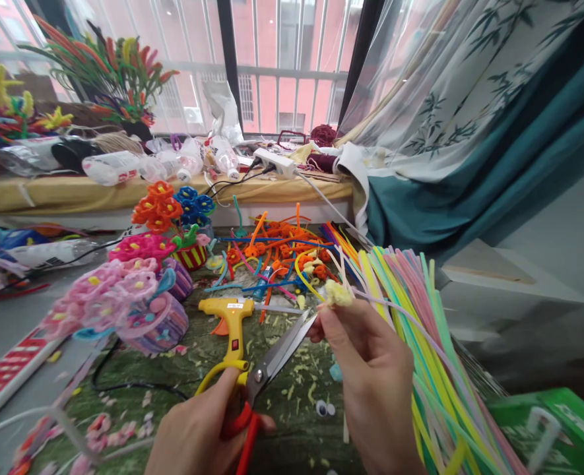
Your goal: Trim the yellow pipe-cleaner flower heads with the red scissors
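The left hand [205, 419] is gripping the scissors [276, 359], fingers curled; the glue gun [229, 311] is lying beyond. Between the hands, the green surface [299, 432] is leaving some room. The right hand [373, 369] is pinching a fuzzy yellow piece [340, 293] near the blade tips, fuzzy sticks [440, 356] crowding that hand's right edge.

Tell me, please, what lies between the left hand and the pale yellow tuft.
In the head view, the scissors lie there: the left hand holds their handles, and the blades point toward the pale yellow tuft.
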Available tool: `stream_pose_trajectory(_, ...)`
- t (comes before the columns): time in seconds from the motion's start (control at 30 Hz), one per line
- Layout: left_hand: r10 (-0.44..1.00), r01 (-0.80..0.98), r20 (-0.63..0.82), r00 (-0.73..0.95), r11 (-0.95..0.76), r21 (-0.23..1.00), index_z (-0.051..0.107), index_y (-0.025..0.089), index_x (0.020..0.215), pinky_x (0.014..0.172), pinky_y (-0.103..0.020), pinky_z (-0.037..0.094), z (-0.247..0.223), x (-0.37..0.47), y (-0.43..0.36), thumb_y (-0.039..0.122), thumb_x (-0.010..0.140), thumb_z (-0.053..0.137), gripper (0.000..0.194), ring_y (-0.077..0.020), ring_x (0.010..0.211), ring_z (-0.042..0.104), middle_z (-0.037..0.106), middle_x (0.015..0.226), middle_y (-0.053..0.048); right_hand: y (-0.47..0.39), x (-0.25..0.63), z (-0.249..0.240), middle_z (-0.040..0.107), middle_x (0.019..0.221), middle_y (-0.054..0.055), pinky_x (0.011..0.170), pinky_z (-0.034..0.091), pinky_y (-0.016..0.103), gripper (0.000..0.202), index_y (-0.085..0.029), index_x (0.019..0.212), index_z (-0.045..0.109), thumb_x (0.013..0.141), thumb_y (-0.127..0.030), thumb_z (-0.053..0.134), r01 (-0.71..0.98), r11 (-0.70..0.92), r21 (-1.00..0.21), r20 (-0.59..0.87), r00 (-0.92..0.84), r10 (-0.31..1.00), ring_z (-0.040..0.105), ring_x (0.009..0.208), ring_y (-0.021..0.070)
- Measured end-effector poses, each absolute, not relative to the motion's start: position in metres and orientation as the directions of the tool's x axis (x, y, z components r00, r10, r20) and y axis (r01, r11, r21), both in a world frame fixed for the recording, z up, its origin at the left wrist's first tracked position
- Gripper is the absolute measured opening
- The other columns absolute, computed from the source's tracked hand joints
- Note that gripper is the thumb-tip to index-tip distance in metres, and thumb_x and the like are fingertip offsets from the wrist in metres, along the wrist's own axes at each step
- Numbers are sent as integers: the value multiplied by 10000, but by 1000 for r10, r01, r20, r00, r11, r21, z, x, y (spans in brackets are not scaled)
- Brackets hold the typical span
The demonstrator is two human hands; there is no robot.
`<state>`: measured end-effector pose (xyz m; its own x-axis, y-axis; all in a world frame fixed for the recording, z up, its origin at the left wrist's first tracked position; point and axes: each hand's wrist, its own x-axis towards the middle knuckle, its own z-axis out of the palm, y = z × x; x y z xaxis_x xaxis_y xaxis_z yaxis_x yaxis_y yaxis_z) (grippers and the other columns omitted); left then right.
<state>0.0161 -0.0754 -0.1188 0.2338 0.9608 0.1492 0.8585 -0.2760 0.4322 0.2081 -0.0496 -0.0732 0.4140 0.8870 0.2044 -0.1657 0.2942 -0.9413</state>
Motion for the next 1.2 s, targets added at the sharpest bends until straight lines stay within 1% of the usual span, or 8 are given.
stream_pose_trajectory(0.13, 968, 863, 123, 219, -251, 438, 565, 290, 781, 461, -188, 407, -119, 17, -74, 249, 787, 610, 62, -151, 425, 617, 624, 518, 108, -49, 207, -73, 736, 667, -22, 591, 593, 181, 50, -223, 820, 725, 836, -268, 740, -183, 293, -938, 199, 407, 892, 690, 597, 111)
stream_pose_trajectory(0.3, 978, 863, 76, 197, -209, 459, 579, 289, 786, 493, -182, 430, -118, 17, -73, 250, 797, 610, 51, -152, 467, 652, 666, 550, 102, -49, 207, -75, 745, 680, -25, 604, 602, 181, 28, -236, 839, 729, 846, -264, 732, -198, 295, -935, 199, 395, 897, 712, 612, 117)
stream_pose_trajectory(0.5, 961, 860, 124, 249, -278, 428, 601, 286, 802, 476, -181, 433, -120, 14, -73, 269, 785, 659, 62, -156, 464, 670, 683, 559, 100, -49, 207, -75, 737, 675, -29, 594, 596, 175, 29, -235, 815, 734, 833, -257, 743, -206, 297, -932, 194, 407, 893, 688, 601, 108)
stream_pose_trajectory(0.63, 959, 874, 126, 253, -282, 395, 592, 282, 786, 470, -186, 431, -121, 14, -73, 277, 800, 666, 75, -157, 465, 674, 692, 564, 99, -50, 207, -75, 739, 681, -35, 603, 595, 162, 17, -246, 822, 739, 834, -256, 746, -219, 303, -928, 197, 402, 894, 685, 592, 98)
stream_pose_trajectory(0.87, 946, 866, 190, 262, -317, 387, 581, 286, 769, 450, -172, 431, -123, 13, -73, 290, 790, 687, 108, -148, 470, 692, 696, 562, 111, -50, 206, -75, 728, 687, -27, 590, 593, 173, 30, -241, 808, 742, 824, -265, 754, -210, 293, -933, 186, 417, 890, 677, 601, 105)
stream_pose_trajectory(0.97, 946, 872, 191, 263, -318, 372, 588, 284, 767, 452, -172, 431, -123, 14, -72, 298, 799, 687, 105, -148, 465, 690, 697, 556, 108, -49, 206, -74, 724, 681, -26, 585, 593, 181, 30, -240, 806, 741, 819, -264, 754, -195, 293, -936, 190, 421, 887, 675, 602, 109)
stream_pose_trajectory(1.07, 949, 881, 176, 262, -310, 357, 600, 278, 772, 446, -181, 425, -123, 15, -72, 348, 812, 692, 122, -153, 454, 680, 692, 548, 100, -49, 206, -75, 728, 677, -19, 589, 596, 195, 33, -235, 811, 734, 827, -264, 740, -190, 299, -935, 199, 416, 887, 675, 599, 117)
stream_pose_trajectory(1.2, 954, 879, 153, 259, -299, 371, 609, 275, 763, 456, -181, 427, -122, 15, -72, 369, 824, 682, 133, -149, 441, 660, 684, 543, 94, -49, 206, -76, 740, 684, -22, 601, 594, 184, 30, -242, 823, 732, 844, -263, 727, -201, 300, -933, 202, 399, 895, 684, 605, 111)
